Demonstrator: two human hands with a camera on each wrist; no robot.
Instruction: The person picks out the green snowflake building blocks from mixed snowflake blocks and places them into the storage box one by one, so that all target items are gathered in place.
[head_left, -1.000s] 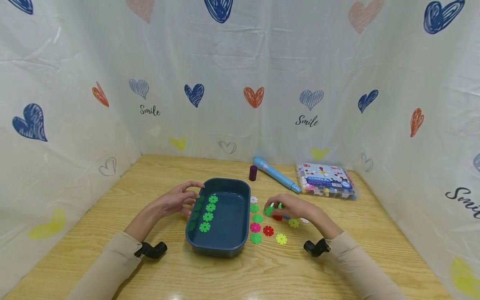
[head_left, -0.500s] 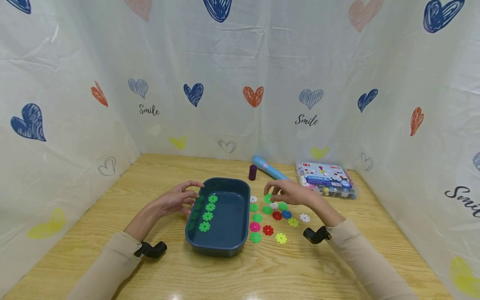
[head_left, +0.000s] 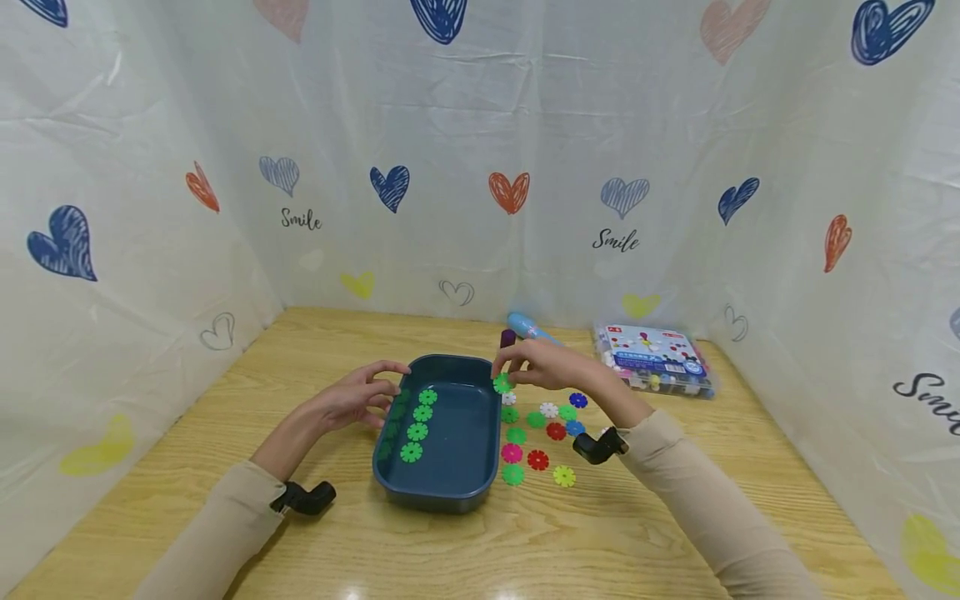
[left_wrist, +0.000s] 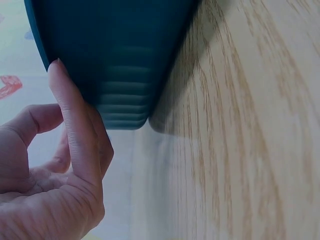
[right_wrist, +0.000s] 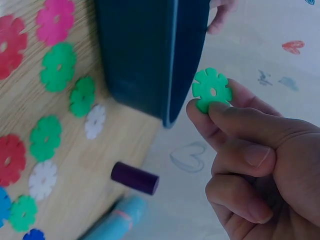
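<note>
White sheeting printed with hearts (head_left: 508,192) walls in a wooden table (head_left: 315,350), where the right hand (head_left: 543,365) pinches a green snowflake disc (head_left: 502,383) between thumb and fingertips, just above the far right rim of a dark blue tray (head_left: 457,442). Four more green discs (head_left: 417,423) lie in a line along the tray's left inside. The left hand (head_left: 352,398) rests against the tray's left wall, fingers loosely bent and touching the rim, gripping nothing. Loose discs (head_left: 537,437) in green, red, pink, yellow, white and blue lie scattered just right of the tray. Farther back sit a purple cap (head_left: 507,337), a light blue pen (head_left: 528,327) and a clear box (head_left: 654,358).
</note>
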